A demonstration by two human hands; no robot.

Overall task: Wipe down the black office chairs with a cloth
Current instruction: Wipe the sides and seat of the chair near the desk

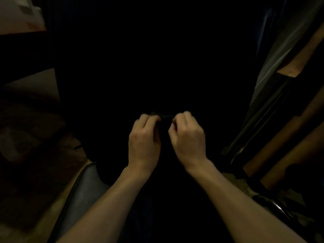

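Observation:
The scene is very dark. My left hand (144,137) and my right hand (187,136) are side by side at the centre of the view, fingers curled, each pinching an end of a dark cloth (165,116) stretched between them. The cloth is barely visible against the blackness. Behind and below the hands a black office chair (157,67) fills the middle of the view; its shape is mostly lost in shadow. A grey padded edge of a chair seat (84,186) shows at the lower left under my left forearm.
A wooden desk edge (289,71) and wooden panels (280,155) run along the right. A shiny chrome chair part (273,204) lies at the lower right. Patterned floor (26,137) and a pale surface (17,14) lie to the left.

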